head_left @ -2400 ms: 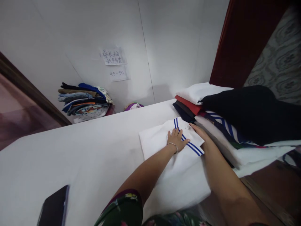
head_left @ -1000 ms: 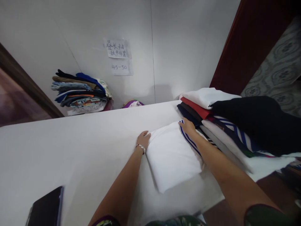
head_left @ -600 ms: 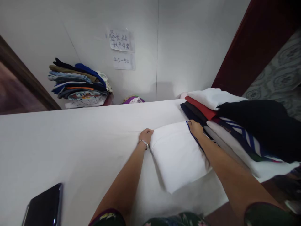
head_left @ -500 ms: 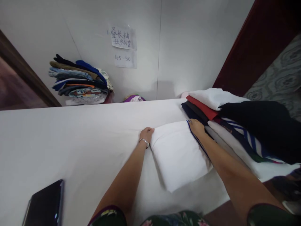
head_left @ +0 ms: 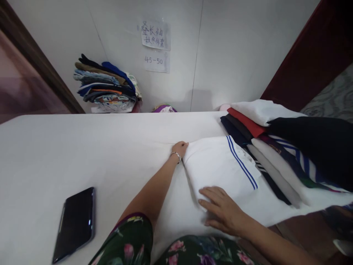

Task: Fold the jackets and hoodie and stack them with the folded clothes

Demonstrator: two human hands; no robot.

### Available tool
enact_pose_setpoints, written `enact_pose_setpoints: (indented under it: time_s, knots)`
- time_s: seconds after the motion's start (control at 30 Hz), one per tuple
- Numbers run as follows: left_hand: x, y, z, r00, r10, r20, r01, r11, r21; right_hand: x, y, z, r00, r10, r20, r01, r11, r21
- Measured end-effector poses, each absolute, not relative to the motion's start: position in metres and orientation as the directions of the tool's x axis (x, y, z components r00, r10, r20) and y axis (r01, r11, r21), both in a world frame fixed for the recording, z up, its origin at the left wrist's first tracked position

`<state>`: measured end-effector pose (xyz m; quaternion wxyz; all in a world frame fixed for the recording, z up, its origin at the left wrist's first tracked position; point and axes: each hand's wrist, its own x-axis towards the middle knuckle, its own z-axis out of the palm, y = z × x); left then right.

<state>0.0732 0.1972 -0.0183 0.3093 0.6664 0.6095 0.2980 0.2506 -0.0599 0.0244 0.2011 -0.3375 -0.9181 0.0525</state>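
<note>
A folded white garment [head_left: 215, 162] with two blue stripes near its right edge lies on the white table [head_left: 110, 154]. My left hand [head_left: 180, 149], with a bracelet at the wrist, is closed at the garment's far left corner, its fingers gripping the cloth there. Over the near left corner is my right hand [head_left: 222, 208], fingers spread and holding nothing. Its fingertips overlap the garment's edge; whether they press on the cloth I cannot tell.
To the right lies a pile of clothes, with a red piece [head_left: 248, 121] and a black garment [head_left: 317, 143]. A black phone-like device [head_left: 75, 222] rests at left. Behind the table stands a stack of folded clothes [head_left: 106, 82]. Paper notes [head_left: 156, 35] hang on the wall.
My right hand has left the garment's far right edge and come back to its near left corner, opening. The striped edge now lies out to the right. My left hand keeps its place.
</note>
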Motion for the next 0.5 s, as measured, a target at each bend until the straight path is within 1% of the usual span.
enact_pose_setpoints:
  time_s: [0.07,0.17,0.23,0.4,0.5]
  knots:
    - [0.075,0.196,-0.014,0.114,0.993,0.024,0.681,-0.096,0.726,0.254,-0.059,0.017,-0.682,0.649,0.338,0.628,0.756,-0.184]
    - [0.078,0.196,-0.006,0.160,0.987,0.000,0.735,-0.119,0.667,0.253,-0.051,0.007,-0.619,0.658,0.429,0.674,0.725,-0.141]
    - [0.081,0.200,0.004,0.185,0.983,-0.018,0.754,-0.130,0.644,0.251,-0.045,0.004,-0.607,0.642,0.468,0.673,0.728,-0.126]
    - [0.090,0.217,0.032,0.259,0.966,-0.002,0.771,-0.206,0.602,0.256,-0.040,0.010,-0.647,0.591,0.482,0.602,0.784,-0.154]
    - [0.091,0.220,0.032,0.275,0.961,-0.026,0.790,-0.211,0.576,0.257,-0.039,0.006,-0.670,0.590,0.450,0.585,0.793,-0.169]
